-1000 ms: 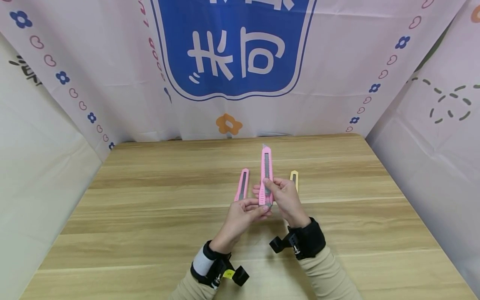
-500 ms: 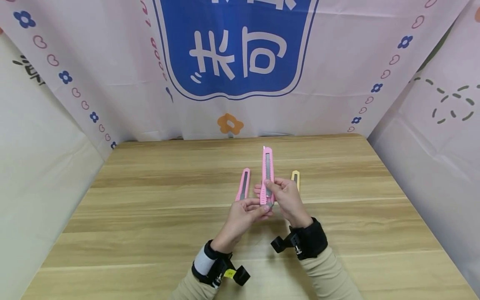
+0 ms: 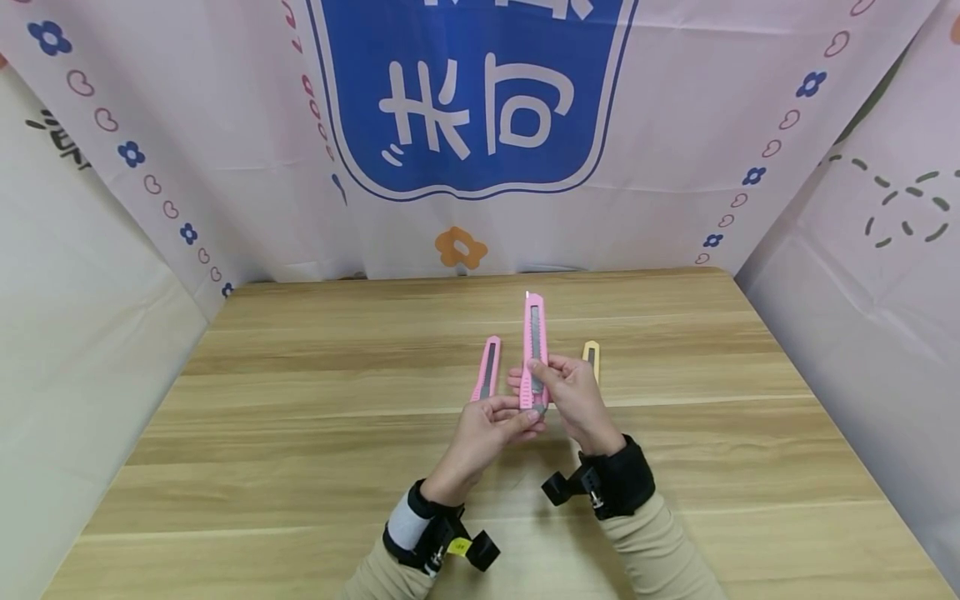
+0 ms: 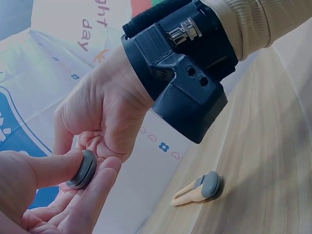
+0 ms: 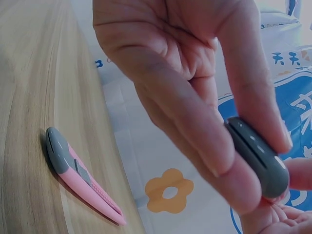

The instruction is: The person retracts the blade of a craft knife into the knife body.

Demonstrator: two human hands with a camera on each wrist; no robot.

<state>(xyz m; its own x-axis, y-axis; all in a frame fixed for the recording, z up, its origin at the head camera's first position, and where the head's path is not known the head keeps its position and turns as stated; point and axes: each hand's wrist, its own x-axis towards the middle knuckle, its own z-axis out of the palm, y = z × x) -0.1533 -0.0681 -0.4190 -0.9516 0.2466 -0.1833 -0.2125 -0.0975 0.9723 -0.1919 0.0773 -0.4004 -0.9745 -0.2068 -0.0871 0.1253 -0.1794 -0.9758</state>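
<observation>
In the head view a pink utility knife (image 3: 534,329) stands nearly upright above the table, with a small bright tip at its top. My left hand (image 3: 480,433) pinches its lower end between thumb and fingers. My right hand (image 3: 579,404) grips the body higher up, thumb lying on the front over the slider track. Both wrist views show the knife's grey end cap (image 4: 87,169) between the left thumb and fingers. Behind the left hand a second pink utility knife (image 3: 487,367) lies on the table. A yellow utility knife (image 3: 592,353) lies beyond the right hand, partly hidden by it.
The wood-grain table (image 3: 300,433) reaches back to a printed cloth (image 3: 247,192), with cloth walls at both sides. Each wrist carries a black strapped camera mount (image 3: 617,479); the two mounts are close together.
The knife's visible tip looks narrower than a second ago. The head view has shifted slightly. Both hands keep their hold and the knives on the table have stayed put.
</observation>
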